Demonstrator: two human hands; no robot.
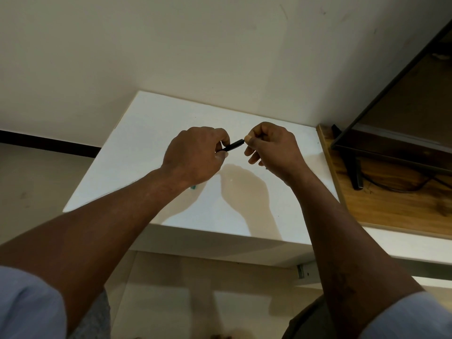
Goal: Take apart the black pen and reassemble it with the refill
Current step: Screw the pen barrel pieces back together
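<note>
The black pen (232,145) is held in the air above the white table (137,152), lying roughly level between both hands. My left hand (195,155) grips its left part, fingers curled round the barrel. My right hand (271,148) pinches the pen's right end between thumb and forefinger. Only a short stretch of the pen shows between the hands; the rest is hidden inside them. No refill can be made out. A small green object (193,187) lies on the table under my left wrist, mostly hidden.
A wooden shelf (391,206) adjoins the table on the right, carrying a dark monitor (391,133) on a black stand with a cable. A pale wall rises behind. Below the table's front edge is a metal bracket (303,271).
</note>
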